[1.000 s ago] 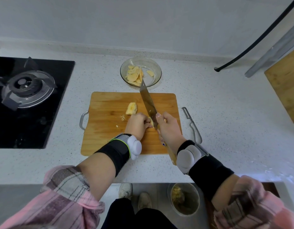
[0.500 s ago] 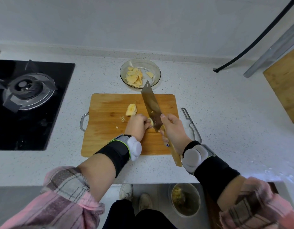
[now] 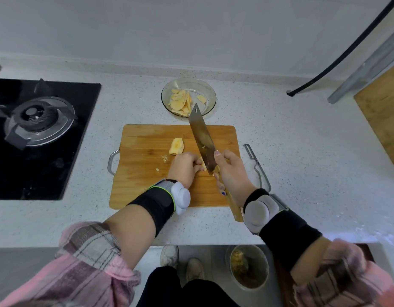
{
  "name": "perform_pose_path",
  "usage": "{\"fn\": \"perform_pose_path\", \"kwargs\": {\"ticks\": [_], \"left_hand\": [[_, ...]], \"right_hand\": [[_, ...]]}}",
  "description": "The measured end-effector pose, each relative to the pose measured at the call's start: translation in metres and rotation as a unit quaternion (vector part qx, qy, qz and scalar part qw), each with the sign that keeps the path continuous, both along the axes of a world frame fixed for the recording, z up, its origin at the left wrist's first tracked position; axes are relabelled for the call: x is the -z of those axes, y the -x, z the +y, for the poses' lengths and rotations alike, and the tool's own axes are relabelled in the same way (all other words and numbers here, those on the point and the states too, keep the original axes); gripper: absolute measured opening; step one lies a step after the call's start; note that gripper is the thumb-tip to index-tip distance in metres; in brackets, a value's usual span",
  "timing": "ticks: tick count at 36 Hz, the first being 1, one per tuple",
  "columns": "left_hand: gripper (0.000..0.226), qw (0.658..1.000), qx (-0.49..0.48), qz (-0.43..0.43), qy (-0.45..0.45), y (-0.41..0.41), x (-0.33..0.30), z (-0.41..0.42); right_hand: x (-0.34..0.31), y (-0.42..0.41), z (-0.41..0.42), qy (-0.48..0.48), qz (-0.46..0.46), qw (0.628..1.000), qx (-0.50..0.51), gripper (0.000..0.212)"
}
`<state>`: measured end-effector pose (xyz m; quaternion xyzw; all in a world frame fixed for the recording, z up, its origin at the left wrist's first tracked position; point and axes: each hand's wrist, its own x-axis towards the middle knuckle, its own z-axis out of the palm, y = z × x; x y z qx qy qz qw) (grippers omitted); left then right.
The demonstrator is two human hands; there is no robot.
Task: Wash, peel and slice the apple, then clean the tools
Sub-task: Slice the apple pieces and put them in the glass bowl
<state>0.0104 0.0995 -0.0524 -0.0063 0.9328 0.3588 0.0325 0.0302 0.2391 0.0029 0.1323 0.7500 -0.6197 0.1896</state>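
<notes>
Left hand: The left hand (image 3: 184, 167) sits curled on the cutting board (image 3: 147, 173), fingers bent over a small apple piece (image 3: 203, 166) that peeks out by its fingertips, pinning it to the wood.
Right hand: The right hand (image 3: 232, 173) is wrapped around the wooden handle of the knife (image 3: 201, 138), with one finger laid against the side of the blade.
Change: A second ago the blade lay low and edge-down across the piece. Now it has lifted and tilted, its flat face showing and its tip above the near rim of the bowl.
Meaning: One cut looks finished and the knife seems raised for the next. Slicing is well along, though not done.
Apple: The held piece lies just beside the heel of the blade. A larger peeled apple chunk (image 3: 176, 146) waits on the board just beyond the left hand. Finished apple slices (image 3: 180, 103) lie in the glass bowl (image 3: 210, 94) on the worktop (image 3: 302, 151) behind the board.
Tools: A peeler (image 3: 257, 166) rests on the worktop just right of the board, untouched, with cleaning yet to come.
Surroundings: A gas hob (image 3: 36, 120) is set into the worktop at the left. A bin of scraps (image 3: 247, 265) stands on the floor below the edge, near the person's shoes.
</notes>
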Motion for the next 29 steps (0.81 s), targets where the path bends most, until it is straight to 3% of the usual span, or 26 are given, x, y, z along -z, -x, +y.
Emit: {"fn": "perform_pose_path", "kwargs": {"ticks": [9, 16, 29], "left_hand": [[0.007, 0.999, 0.019, 0.002, 0.035, 0.001, -0.003, -0.001], [0.019, 0.993, 0.007, 0.027, 0.112, -0.003, -0.005, 0.002], [0.019, 0.999, 0.04, -0.01, -0.007, 0.006, -0.002, -0.004]], "right_hand": [[0.002, 0.0, -0.001, -0.014, -0.004, 1.0, -0.007, 0.035], [0.001, -0.001, -0.003, -0.015, -0.012, 1.0, -0.005, 0.033], [-0.024, 0.02, 0.042, 0.02, -0.018, 1.0, 0.006, 0.034]]}}
